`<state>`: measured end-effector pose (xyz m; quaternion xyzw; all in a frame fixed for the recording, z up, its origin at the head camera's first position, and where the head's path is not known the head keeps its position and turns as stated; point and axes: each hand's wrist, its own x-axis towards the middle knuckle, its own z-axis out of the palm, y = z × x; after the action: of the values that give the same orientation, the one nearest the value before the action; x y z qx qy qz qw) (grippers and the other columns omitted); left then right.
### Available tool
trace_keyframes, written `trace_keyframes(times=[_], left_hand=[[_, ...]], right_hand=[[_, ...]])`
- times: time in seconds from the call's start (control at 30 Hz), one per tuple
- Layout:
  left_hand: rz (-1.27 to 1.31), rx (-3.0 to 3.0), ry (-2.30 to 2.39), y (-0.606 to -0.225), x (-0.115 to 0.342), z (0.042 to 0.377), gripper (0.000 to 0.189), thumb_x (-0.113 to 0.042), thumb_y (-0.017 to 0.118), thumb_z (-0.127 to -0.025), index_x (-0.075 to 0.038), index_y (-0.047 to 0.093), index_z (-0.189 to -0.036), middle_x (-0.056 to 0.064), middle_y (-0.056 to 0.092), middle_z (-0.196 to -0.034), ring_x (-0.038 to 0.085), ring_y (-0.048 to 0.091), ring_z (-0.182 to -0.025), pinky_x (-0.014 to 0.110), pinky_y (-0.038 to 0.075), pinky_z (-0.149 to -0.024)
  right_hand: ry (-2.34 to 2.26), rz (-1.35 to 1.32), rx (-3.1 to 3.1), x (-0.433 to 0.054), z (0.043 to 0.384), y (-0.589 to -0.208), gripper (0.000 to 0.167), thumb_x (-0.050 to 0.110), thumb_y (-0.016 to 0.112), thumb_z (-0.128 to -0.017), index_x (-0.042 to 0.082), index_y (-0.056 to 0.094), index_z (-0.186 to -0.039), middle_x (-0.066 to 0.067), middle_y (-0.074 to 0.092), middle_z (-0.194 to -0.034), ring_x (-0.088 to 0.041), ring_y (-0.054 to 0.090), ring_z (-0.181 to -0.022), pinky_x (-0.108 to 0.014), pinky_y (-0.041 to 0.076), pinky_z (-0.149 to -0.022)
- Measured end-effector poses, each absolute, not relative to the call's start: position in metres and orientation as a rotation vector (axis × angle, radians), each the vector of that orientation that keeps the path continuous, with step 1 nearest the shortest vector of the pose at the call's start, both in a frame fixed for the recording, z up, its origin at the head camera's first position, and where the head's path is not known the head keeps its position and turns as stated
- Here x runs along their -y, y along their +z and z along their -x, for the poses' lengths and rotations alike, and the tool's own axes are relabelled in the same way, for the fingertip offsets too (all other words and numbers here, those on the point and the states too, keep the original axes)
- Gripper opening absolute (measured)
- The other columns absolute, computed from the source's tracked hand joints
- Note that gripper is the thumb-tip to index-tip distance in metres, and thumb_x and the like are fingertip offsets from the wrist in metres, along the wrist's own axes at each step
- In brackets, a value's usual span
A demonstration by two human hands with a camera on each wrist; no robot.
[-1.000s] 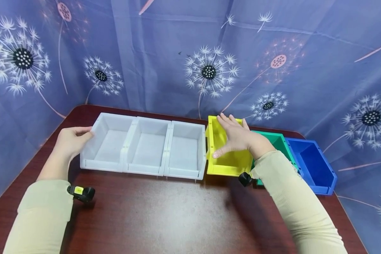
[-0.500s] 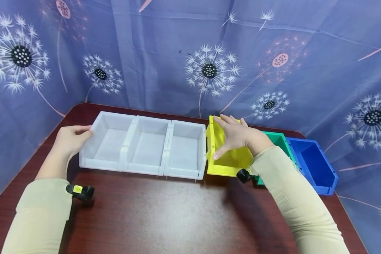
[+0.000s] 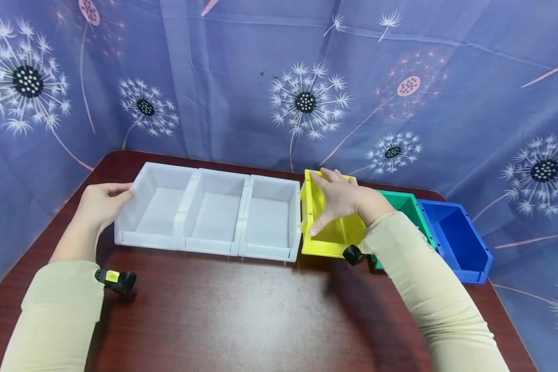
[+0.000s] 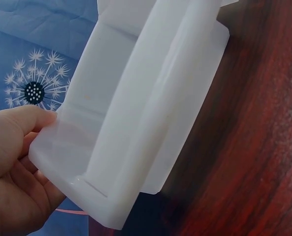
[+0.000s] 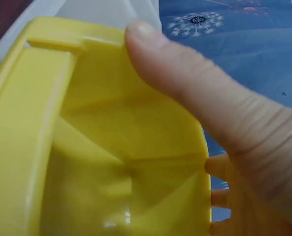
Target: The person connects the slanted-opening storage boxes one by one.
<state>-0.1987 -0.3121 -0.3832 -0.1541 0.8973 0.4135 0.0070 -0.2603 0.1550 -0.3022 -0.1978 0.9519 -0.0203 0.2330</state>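
Three white plastic bins stand side by side in a row; the left hand (image 3: 103,204) pinches the side wall of the leftmost white bin (image 3: 155,211). The left wrist view has a digit of the left hand (image 4: 17,162) on this bin's edge and other fingers bent beside it. To the right of the row sits a yellow bin (image 3: 325,248). Over it the right hand (image 3: 346,200) lies spread, its thumb at the left rim and its fingers reaching the back rim. From the right wrist, the thumb (image 5: 185,73) touches the yellow rim and fingertips meet the far edge.
A green bin (image 3: 405,206), partly covered by the right arm, and a blue bin (image 3: 462,240) continue the row rightward. All rest on a dark red-brown table (image 3: 223,310). A blue curtain (image 3: 242,82) with dandelion prints hangs closely behind.
The right hand's spread fingers have bent and drawn in slightly at the yellow bin. The left hand keeps its place on the white bin. The whole head view has shifted a little.
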Motion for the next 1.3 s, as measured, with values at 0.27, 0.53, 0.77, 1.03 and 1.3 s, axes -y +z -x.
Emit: trace_keyframes(times=[0.27,0.53,0.77,1.03,1.3], left_hand=[[0.474,-2.776,1.308,-0.391,0.305,0.201,0.052,-0.034,0.045,-0.097,0.001,0.049,-0.135,0.033,0.044,-0.136,0.042,0.048,-0.118,0.055,0.043,-0.095],[0.455,-2.805,1.273,-0.388,0.307,0.202,0.054,-0.037,0.046,-0.096,0.001,0.049,-0.135,0.033,0.044,-0.136,0.042,0.046,-0.119,0.055,0.042,-0.095],[0.475,-2.834,1.271,-0.383,0.314,0.202,0.058,-0.041,0.046,-0.095,0.001,0.049,-0.135,0.033,0.044,-0.137,0.041,0.046,-0.12,0.054,0.042,-0.094],[0.473,-2.823,1.243,-0.386,0.316,0.201,0.058,-0.041,0.044,-0.096,0.001,0.048,-0.135,0.034,0.043,-0.137,0.043,0.044,-0.12,0.055,0.041,-0.094],[0.472,-2.816,1.238,-0.386,0.317,0.201,0.058,-0.041,0.045,-0.095,0.002,0.048,-0.135,0.035,0.043,-0.136,0.042,0.046,-0.117,0.051,0.045,-0.089]], right_hand=[[-0.219,0.545,-2.542,-0.171,0.26,-0.3,0.13,0.069,0.077,-0.056,0.027,0.002,-0.153,-0.012,-0.009,-0.159,-0.04,-0.003,-0.144,-0.067,0.019,-0.107],[-0.128,0.504,-2.594,-0.164,0.259,-0.299,0.132,0.071,0.076,-0.053,0.026,0.003,-0.153,-0.014,-0.003,-0.159,-0.039,0.001,-0.145,-0.072,0.006,-0.106],[-0.043,0.491,-2.624,-0.149,0.261,-0.297,0.135,0.071,0.077,-0.05,0.025,0.003,-0.153,-0.015,0.0,-0.159,-0.04,0.003,-0.145,-0.07,0.007,-0.108],[0.003,0.448,-2.592,-0.14,0.264,-0.301,0.138,0.071,0.078,-0.048,0.022,0.003,-0.153,-0.017,0.004,-0.158,-0.039,0.005,-0.145,-0.068,0.015,-0.108],[-0.009,0.415,-2.58,-0.139,0.263,-0.302,0.137,0.069,0.079,-0.048,0.024,0.003,-0.153,-0.015,0.005,-0.158,-0.036,0.008,-0.145,-0.061,0.028,-0.107]])
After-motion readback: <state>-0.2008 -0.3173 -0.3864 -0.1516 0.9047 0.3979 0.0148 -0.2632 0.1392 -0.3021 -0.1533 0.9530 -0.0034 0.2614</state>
